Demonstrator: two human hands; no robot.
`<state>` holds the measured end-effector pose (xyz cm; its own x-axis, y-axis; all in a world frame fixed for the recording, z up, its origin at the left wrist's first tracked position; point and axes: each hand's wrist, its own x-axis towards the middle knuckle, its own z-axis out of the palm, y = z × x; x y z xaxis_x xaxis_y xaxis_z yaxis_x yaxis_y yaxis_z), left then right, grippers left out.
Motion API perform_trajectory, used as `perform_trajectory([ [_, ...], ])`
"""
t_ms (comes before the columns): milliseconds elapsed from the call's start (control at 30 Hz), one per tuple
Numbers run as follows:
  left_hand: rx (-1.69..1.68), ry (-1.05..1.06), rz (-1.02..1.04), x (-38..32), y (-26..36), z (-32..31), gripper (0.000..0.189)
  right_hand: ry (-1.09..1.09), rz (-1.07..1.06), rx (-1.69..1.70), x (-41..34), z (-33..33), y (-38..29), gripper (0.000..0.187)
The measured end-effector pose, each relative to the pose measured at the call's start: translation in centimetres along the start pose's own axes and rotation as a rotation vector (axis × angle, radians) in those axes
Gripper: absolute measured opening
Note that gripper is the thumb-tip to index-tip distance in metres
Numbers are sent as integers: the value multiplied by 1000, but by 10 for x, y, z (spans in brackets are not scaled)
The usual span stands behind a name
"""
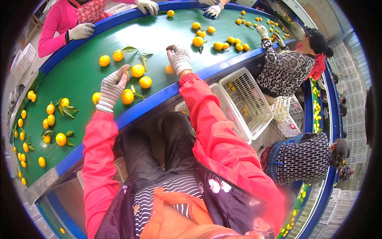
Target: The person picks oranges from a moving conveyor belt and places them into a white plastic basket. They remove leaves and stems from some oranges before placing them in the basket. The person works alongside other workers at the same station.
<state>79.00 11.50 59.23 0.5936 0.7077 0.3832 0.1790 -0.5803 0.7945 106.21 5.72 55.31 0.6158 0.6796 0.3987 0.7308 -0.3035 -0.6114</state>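
Observation:
My left hand (113, 86), in a striped knit glove, is over the green conveyor belt (86, 77). A bit of orange fruit shows behind its fingertips, and I cannot tell whether they grip it. Beside this hand lie a mandarin (127, 97) with leaves and, partly behind the wrist, another mandarin (96, 98). Two more, one mandarin (137, 70) and a second mandarin (145, 82), rest between my hands. My right hand (179, 59), gloved alike, has its fingers bent above the belt. A mandarin (169, 69) is partly hidden by it; a hold is not visible.
A blue rail (149, 104) edges the belt on my side. White plastic crates (247, 104) stand below at the right. Across the belt is a person in a pink sleeve (52, 33); a co-worker in a leopard-print top (286, 65) works at the right. Loose mandarins (61, 139) lie at the left.

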Motion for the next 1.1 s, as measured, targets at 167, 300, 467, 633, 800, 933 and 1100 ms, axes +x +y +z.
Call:
perform_trajectory([
  [167,80,16,38,-12,26,-24,23,10,-62,-16,-12,-17,-21,12],
  [300,48,-19,2,-26,28,-33,26,-32,-41,-49,-23,-16,-29,13],
  [467,51,-5,80,-34,13,-29,24,-98,57,3,-31,-14,-29,16],
  [633,89,2,98,-33,6,-19,25,-37,37,19,-33,-7,-18,16],
  [800,36,-23,-3,-30,7,-10,25,-43,44,51,-26,-3,-6,17],
  [933,60,-26,-39,-26,10,-4,26,-13,-60,100,-22,-5,-1,14],
  [1100,63,-11,-24,-23,11,4,25,1,-14,32,-21,-9,7,14],
])
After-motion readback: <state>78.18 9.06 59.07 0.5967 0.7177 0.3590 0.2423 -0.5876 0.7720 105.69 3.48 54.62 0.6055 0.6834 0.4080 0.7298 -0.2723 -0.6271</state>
